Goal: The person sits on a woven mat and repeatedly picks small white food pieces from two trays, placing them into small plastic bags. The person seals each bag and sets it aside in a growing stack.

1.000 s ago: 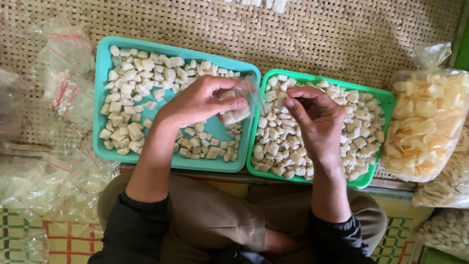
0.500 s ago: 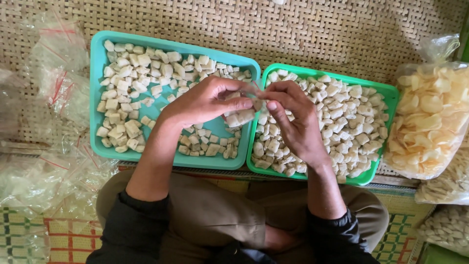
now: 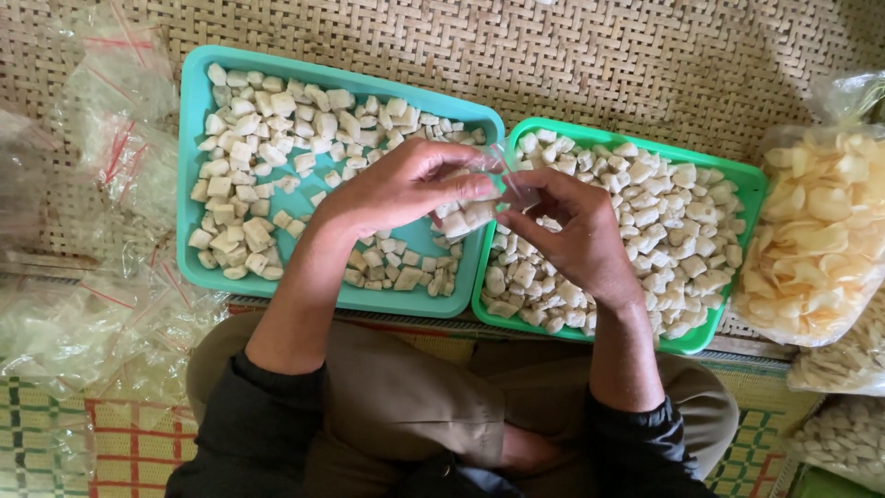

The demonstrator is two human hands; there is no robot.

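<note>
Over the seam between the teal tray (image 3: 198,166) and green tray (image 3: 728,180), both our hands, left (image 3: 406,189) and right (image 3: 572,240), pinch a small clear bag (image 3: 475,217) of pale chunks: light, limp, slippery film, likely best held at its mouth.

Both hands (image 3: 498,207) together (fingers pinched)

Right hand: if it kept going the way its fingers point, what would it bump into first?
Probably the small clear plastic bag of pale chunks that the right hand already pinches, then the left hand gripping its other side. Depth is hard to judge.
</note>
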